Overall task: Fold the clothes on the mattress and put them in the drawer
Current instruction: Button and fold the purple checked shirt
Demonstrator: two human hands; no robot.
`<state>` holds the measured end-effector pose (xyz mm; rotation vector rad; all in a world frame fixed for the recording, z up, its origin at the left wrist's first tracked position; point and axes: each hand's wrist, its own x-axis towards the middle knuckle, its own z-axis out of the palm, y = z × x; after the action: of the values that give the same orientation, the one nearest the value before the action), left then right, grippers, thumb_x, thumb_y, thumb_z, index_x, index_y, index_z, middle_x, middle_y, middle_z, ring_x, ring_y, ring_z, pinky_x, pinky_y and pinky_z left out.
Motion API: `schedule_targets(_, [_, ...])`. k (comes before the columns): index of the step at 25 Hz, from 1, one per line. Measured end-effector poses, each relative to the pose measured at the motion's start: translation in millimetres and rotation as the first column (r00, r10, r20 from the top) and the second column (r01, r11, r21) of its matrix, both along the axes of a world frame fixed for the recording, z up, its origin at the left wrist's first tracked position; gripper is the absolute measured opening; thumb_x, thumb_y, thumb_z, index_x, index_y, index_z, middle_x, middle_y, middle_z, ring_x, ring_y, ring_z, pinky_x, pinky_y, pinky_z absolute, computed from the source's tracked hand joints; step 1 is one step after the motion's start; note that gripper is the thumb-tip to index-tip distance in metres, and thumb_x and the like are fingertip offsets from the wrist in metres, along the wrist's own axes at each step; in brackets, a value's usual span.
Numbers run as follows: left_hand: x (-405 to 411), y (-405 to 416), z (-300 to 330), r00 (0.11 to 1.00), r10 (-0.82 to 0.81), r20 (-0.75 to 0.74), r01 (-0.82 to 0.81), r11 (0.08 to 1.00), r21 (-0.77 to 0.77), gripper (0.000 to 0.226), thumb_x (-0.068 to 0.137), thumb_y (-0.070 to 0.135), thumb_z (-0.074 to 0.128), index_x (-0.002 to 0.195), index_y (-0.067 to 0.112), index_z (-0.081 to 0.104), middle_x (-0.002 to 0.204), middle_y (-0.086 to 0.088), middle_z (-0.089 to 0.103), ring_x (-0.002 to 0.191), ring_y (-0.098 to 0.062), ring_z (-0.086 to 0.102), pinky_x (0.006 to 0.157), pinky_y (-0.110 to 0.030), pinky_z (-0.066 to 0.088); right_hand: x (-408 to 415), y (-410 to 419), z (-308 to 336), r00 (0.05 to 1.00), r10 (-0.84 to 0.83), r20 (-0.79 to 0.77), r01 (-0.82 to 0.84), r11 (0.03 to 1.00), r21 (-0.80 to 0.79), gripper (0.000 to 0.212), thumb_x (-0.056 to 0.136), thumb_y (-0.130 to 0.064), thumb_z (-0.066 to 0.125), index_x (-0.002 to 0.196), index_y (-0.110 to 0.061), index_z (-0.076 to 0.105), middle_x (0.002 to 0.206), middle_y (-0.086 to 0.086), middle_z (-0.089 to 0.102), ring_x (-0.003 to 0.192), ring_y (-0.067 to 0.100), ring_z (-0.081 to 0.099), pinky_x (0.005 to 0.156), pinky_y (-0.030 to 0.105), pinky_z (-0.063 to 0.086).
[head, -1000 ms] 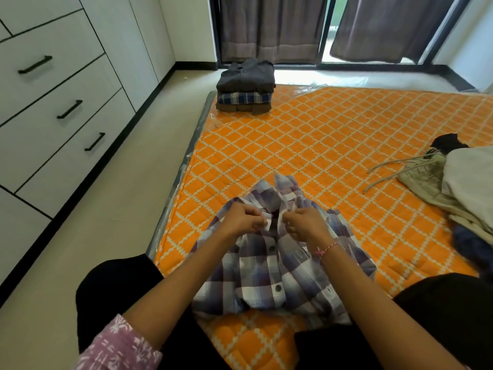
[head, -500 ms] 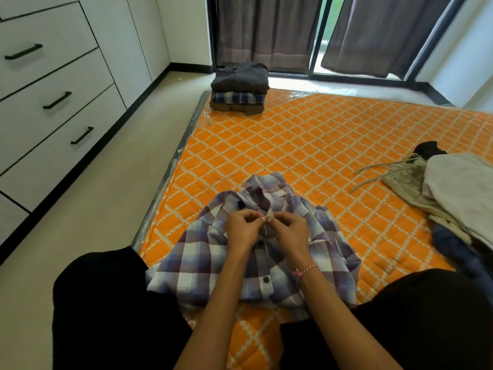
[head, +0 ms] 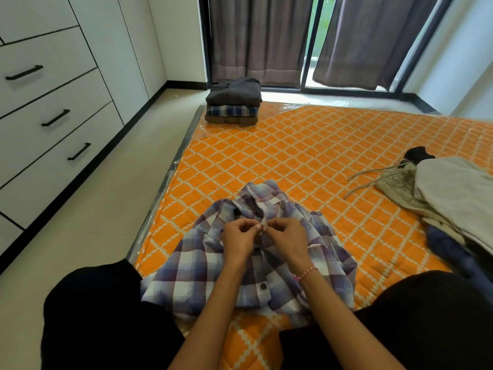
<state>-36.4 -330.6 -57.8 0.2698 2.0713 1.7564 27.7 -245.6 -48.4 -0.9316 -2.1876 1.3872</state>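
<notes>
A purple and white plaid shirt point(head: 202, 268) lies rumpled on the orange patterned mattress point(head: 306, 156), right in front of my knees. My left hand point(head: 240, 236) and my right hand point(head: 286, 237) meet at the shirt's button placket below the collar, each pinching the fabric edge with curled fingers. A stack of folded clothes point(head: 233, 101) sits at the mattress's far left corner. White drawers point(head: 53, 121) with black handles line the left wall and are closed.
A heap of unfolded clothes point(head: 448, 193), beige, grey and dark blue, lies at the mattress's right edge, with drawstrings trailing left. Pale floor runs between mattress and drawers. Dark curtains hang over a glass door at the back.
My hands moved closer together along the placket, from apart to fingertips touching. The shirt shifted slightly on the mattress, and my view lifted a little.
</notes>
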Motion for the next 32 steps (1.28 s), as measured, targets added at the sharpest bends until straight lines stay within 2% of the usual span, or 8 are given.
schedule_targets(3, [0.9, 3.6, -1.6, 0.993, 0.046, -0.107, -0.055, 0.995, -0.082, 0.007, 0.085, 0.006, 0.066, 0.085, 0.01, 0.071, 0.083, -0.007, 0.07, 0.078, -0.017, 0.066, 0.073, -0.029, 0.057, 3.2, -1.9, 1.8, 0.999, 0.023, 0.022, -0.023, 1.0, 0.01, 0.017, 0.088, -0.006, 0.059, 0.081, -0.004, 0.073, 0.069, 0.003, 0.066, 0.06, 0.004, 0.058, 0.052, 0.006, 0.044])
schedule_targets(7, [-7.6, 6.9, 1.5, 0.992, 0.018, -0.128, -0.028, 0.997, -0.074, 0.007, 0.084, 0.004, 0.066, 0.084, 0.007, 0.072, 0.083, -0.011, 0.071, 0.079, -0.022, 0.068, 0.075, -0.036, 0.057, -5.5, 12.9, 9.2, 0.999, 0.048, 0.008, -0.045, 0.983, -0.181, 0.014, 0.086, 0.0, 0.059, 0.079, 0.005, 0.07, 0.065, 0.011, 0.064, 0.059, 0.017, 0.059, 0.047, 0.018, 0.047])
schedule_targets(11, [-17.7, 3.7, -0.8, 0.996, -0.03, -0.089, 0.023, 0.997, -0.075, 0.015, 0.087, 0.004, 0.059, 0.08, 0.007, 0.072, 0.079, -0.013, 0.071, 0.077, -0.028, 0.068, 0.074, -0.043, 0.058, -17.2, 8.0, 8.7, 0.995, 0.037, 0.087, -0.048, 0.991, 0.126, 0.008, 0.078, -0.004, 0.066, 0.076, -0.002, 0.073, 0.072, 0.011, 0.07, 0.064, 0.016, 0.062, 0.062, 0.028, 0.051])
schedule_targets(14, [-20.6, 3.3, -2.8, 1.0, -0.017, 0.014, 0.017, 1.0, -0.016, 0.013, 0.087, 0.012, 0.065, 0.075, 0.009, 0.071, 0.076, -0.012, 0.071, 0.077, -0.028, 0.068, 0.072, -0.042, 0.059, -17.7, 0.1, 6.5, 0.994, 0.011, 0.112, -0.045, 0.95, 0.309, 0.009, 0.083, -0.011, 0.065, 0.081, -0.007, 0.073, 0.074, 0.002, 0.068, 0.066, 0.012, 0.058, 0.062, 0.027, 0.05])
schedule_targets(18, [-25.5, 5.8, 9.2, 0.873, -0.014, 0.488, -0.097, 0.975, 0.2, 0.01, 0.086, 0.003, 0.064, 0.08, 0.011, 0.065, 0.071, -0.003, 0.068, 0.067, -0.015, 0.064, 0.062, -0.025, 0.054, -16.0, -7.2, -0.8, 0.999, -0.033, -0.031, 0.043, 0.895, 0.444, 0.007, 0.084, -0.014, 0.066, 0.085, -0.011, 0.073, 0.081, 0.004, 0.072, 0.072, 0.019, 0.064, 0.065, 0.032, 0.053])
schedule_targets(26, [-26.8, 9.1, 14.5, 0.799, -0.056, 0.598, -0.225, 0.896, 0.384, 0.012, 0.086, -0.006, 0.06, 0.083, 0.006, 0.06, 0.056, 0.0, 0.068, 0.05, -0.008, 0.066, 0.046, -0.016, 0.051, -19.7, -6.6, 2.8, 0.99, -0.054, -0.132, 0.109, 0.885, 0.453, 0.01, 0.084, -0.016, 0.067, 0.084, -0.009, 0.074, 0.078, 0.005, 0.072, 0.067, 0.016, 0.064, 0.063, 0.032, 0.054])
schedule_targets(29, [-27.3, 11.8, 11.0, 0.867, -0.059, 0.495, -0.155, 0.912, 0.381, 0.016, 0.085, -0.006, 0.061, 0.078, 0.008, 0.061, 0.064, -0.004, 0.069, 0.061, -0.015, 0.067, 0.057, -0.021, 0.055, -22.8, 3.7, 18.6, 0.998, -0.003, 0.064, -0.031, 0.852, 0.522, 0.013, 0.082, -0.019, 0.063, 0.072, -0.011, 0.066, 0.072, 0.003, 0.064, 0.063, 0.017, 0.054, 0.058, 0.034, 0.048])
schedule_targets(32, [-30.0, 13.6, 15.4, 0.989, -0.107, 0.098, 0.087, 0.978, 0.192, 0.018, 0.082, -0.005, 0.064, 0.075, 0.011, 0.064, 0.077, -0.005, 0.066, 0.075, -0.016, 0.063, 0.069, -0.022, 0.054, -28.8, 17.0, 41.3, 0.926, 0.024, 0.377, -0.25, 0.787, 0.565, 0.021, 0.085, -0.024, 0.06, 0.07, -0.01, 0.062, 0.069, 0.005, 0.058, 0.063, 0.018, 0.047, 0.053, 0.027, 0.038])
